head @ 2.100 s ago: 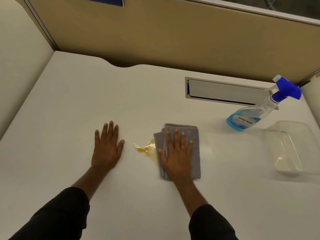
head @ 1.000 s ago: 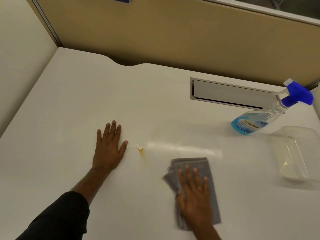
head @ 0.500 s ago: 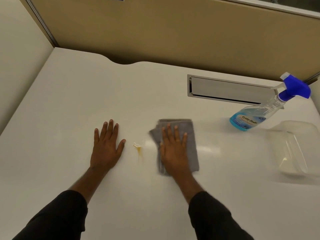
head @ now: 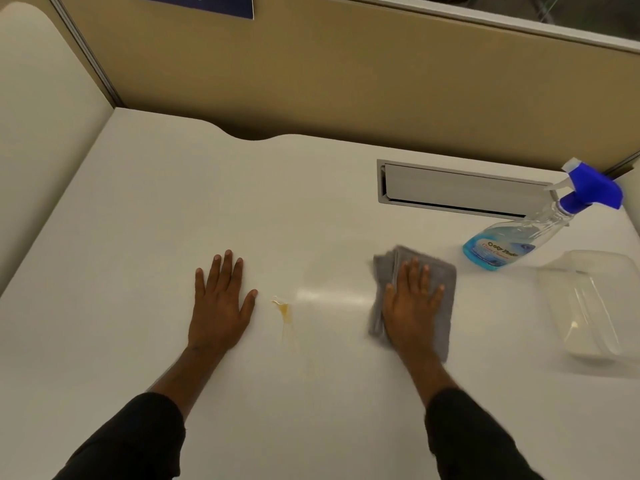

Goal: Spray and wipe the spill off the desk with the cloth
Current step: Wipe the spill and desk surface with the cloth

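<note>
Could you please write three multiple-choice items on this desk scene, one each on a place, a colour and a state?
1. Where is the spill?
A. Between the left hand and the cloth
B. Beside the spray bottle
C. Under the cloth

2. What colour is the bottle's trigger head?
A. Red
B. Blue
C. Green

3. How is the right hand?
A. Gripping the bottle
B. Raised off the desk
C. Flat on the cloth

Answers:
1 A, the yellow patch lies on bare desk between them.
2 B, the head is blue.
3 C, the palm presses the grey cloth.
</note>
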`<action>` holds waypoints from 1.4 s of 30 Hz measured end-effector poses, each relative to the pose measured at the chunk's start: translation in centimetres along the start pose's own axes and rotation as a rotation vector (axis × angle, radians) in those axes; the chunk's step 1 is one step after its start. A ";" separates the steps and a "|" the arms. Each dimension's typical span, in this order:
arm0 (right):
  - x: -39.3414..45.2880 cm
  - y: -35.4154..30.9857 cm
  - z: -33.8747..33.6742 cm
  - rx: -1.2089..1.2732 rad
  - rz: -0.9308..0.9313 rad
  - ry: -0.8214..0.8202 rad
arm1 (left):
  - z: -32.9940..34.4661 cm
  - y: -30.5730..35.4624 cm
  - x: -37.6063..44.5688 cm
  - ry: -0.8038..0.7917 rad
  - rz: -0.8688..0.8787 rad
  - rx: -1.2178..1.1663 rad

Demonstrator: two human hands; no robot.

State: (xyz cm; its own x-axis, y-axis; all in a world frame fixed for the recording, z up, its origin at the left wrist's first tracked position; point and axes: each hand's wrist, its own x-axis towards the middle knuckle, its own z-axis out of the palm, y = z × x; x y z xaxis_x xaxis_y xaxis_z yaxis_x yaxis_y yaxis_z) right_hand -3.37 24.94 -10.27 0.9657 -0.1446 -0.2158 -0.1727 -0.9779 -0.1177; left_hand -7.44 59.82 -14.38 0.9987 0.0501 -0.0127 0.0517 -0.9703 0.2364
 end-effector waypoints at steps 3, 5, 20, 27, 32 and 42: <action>4.1 -4.5 0.1 0.022 -0.052 0.013 | -0.1 0.0 0.0 -0.005 0.002 0.003; 4.0 -7.4 0.5 -0.026 -0.148 0.016 | -0.1 0.0 -0.1 0.001 0.003 -0.001; -9.7 3.2 2.5 -0.133 -0.113 -0.012 | -0.3 0.1 -0.1 0.001 0.002 -0.007; 2.5 -0.9 -0.5 -0.055 -0.027 -0.005 | -0.4 0.3 -0.1 -0.003 -0.002 -0.009; 1.7 -6.2 0.3 -0.017 -0.228 0.016 | -0.4 0.2 -0.1 0.007 -0.002 -0.009; -11.6 1.3 4.4 -0.029 -0.376 0.025 | -0.3 0.2 0.0 0.013 0.005 0.001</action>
State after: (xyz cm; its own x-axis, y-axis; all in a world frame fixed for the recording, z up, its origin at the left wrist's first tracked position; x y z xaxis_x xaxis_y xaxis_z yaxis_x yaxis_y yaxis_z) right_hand -15.67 25.99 -12.21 0.9651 0.2218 -0.1394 0.1997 -0.9673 -0.1565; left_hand -7.45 59.72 -14.06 0.9988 0.0484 0.0008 0.0469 -0.9708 0.2354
